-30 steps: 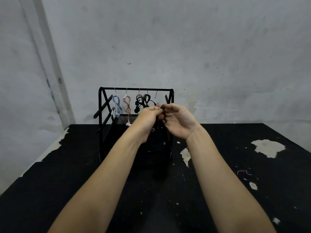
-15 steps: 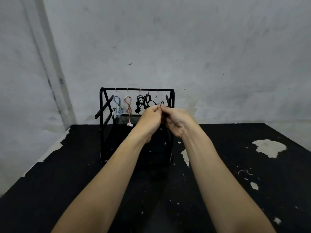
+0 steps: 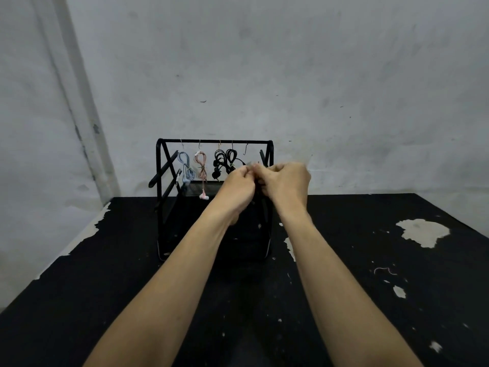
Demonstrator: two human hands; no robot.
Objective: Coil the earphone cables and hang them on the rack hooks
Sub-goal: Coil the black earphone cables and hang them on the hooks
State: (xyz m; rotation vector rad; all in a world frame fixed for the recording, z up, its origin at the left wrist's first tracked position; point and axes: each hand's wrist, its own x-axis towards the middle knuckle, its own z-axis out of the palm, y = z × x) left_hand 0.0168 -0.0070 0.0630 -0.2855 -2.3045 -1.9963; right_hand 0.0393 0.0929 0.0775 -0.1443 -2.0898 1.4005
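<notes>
A black wire rack [image 3: 162, 181] stands at the back of the table, with thin hooks along its top bar. A blue earphone coil [image 3: 185, 168], a pink earphone coil [image 3: 201, 167] and two black earphone coils [image 3: 222, 161] hang from the hooks. One hook [image 3: 246, 148] further right is bare. My left hand [image 3: 238, 188] and my right hand [image 3: 284, 185] meet in front of the rack's right half, fingers curled. Between the fingertips they pinch a thin black earphone cable [image 3: 250, 165], mostly hidden by the hands.
The black tabletop [image 3: 79, 300] has chipped pale patches, the largest at the right [image 3: 423, 231]. A small pale scrap of wire [image 3: 385, 270] lies on the right side. A grey wall stands right behind the rack.
Both hands have stayed together at the rack's right side. My right hand has turned over, from palm showing to back showing, with its fingers curled tighter on the cable.
</notes>
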